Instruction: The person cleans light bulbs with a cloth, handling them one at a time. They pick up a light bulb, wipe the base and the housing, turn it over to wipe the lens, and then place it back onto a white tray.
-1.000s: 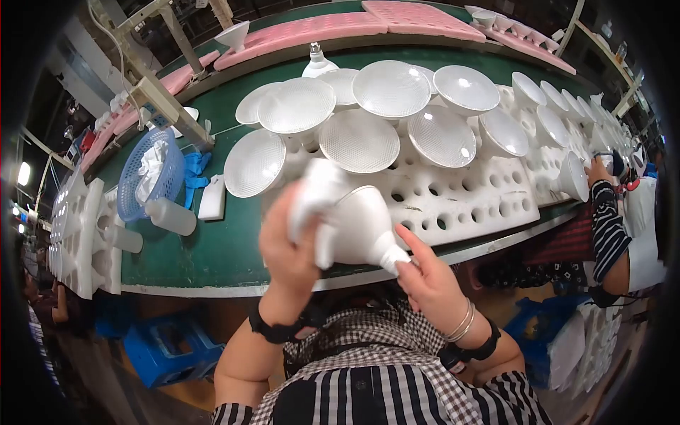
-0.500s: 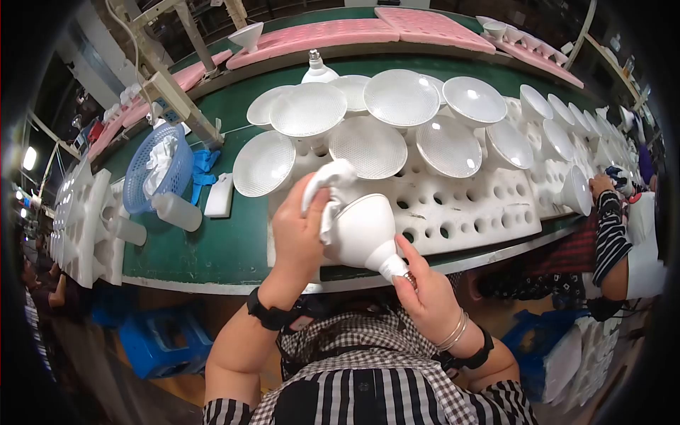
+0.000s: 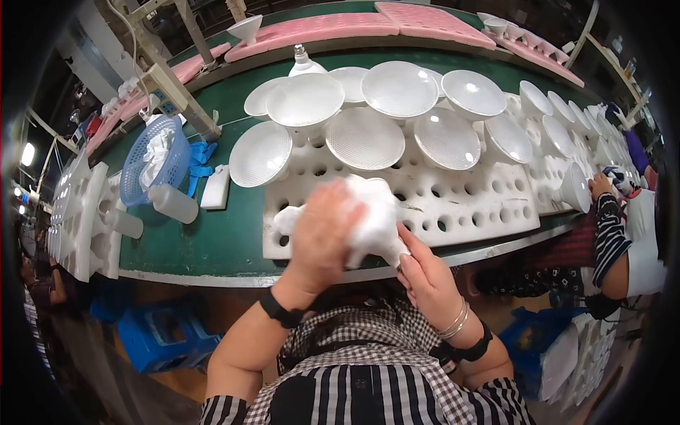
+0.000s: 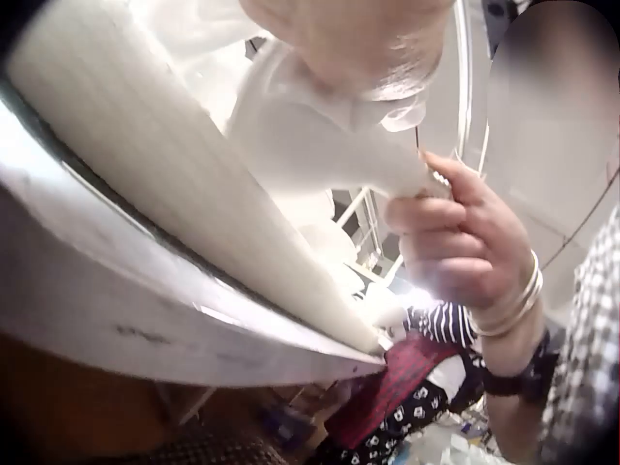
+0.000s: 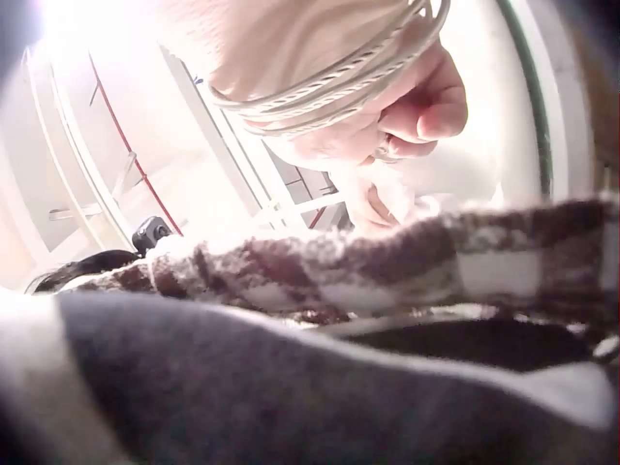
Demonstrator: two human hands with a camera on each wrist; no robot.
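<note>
White cloth [image 3: 377, 216] touches the lamp [image 4: 310, 160] beneath the left hand [image 3: 322, 234], grip too blurred to tell; right hand [image 3: 432, 287] grips the neck [image 4: 395, 172].

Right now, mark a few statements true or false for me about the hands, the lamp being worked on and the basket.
The right hand grips the narrow neck of the white cone-shaped lamp. True.
The left hand is on the green tabletop. False: it holds a crumpled white cloth against the lamp.
The blue plastic mesh basket is empty. False: white fabric lies in it.
The basket is left of the white holed foam board. True.
</note>
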